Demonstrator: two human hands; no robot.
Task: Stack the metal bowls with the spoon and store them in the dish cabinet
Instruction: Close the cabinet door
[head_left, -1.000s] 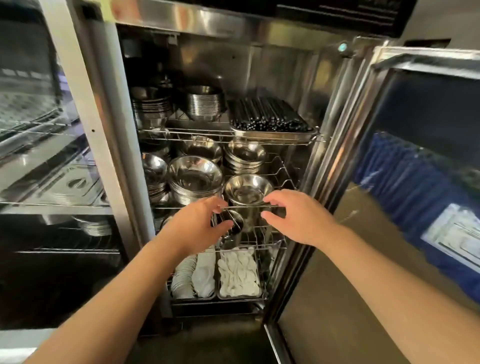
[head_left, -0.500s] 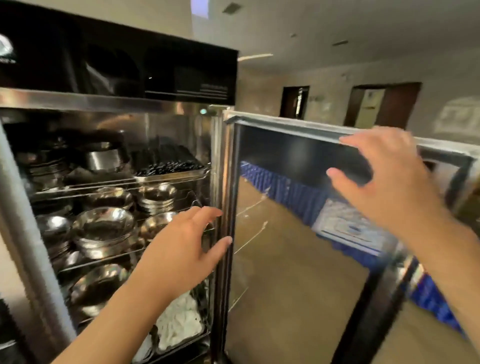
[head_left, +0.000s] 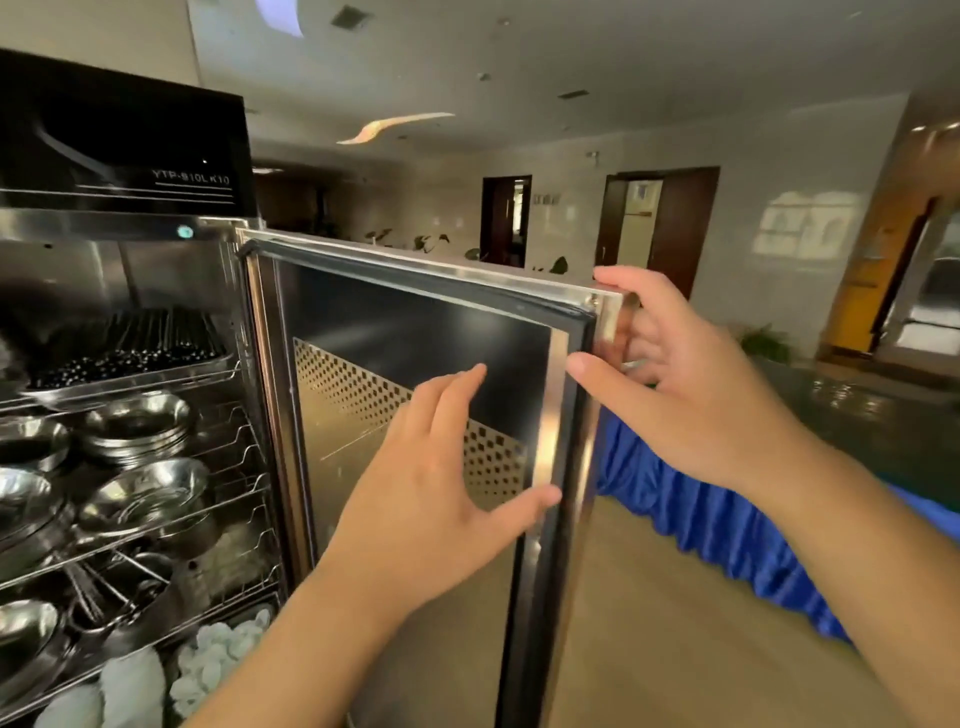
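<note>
The steel dish cabinet stands open at left, with metal bowls stacked on its wire shelves. Its glass door swings out toward me. My right hand grips the door's outer edge near the top corner, fingers behind the edge and thumb on the gasket. My left hand is spread flat against the door's inner face, thumb touching the frame, holding nothing. I cannot make out a single spoon among the bowls.
A tray of dark chopsticks fills the upper shelf, and white ceramic spoons lie in a tray at the bottom. A blue-skirted table stands behind the door at right. Doorways and plants line the far wall.
Both hands left the bowl shelf inside the cabinet. My right hand rose to the door's top edge and took hold of it; my left hand moved onto the door's inner face. View turned right.
</note>
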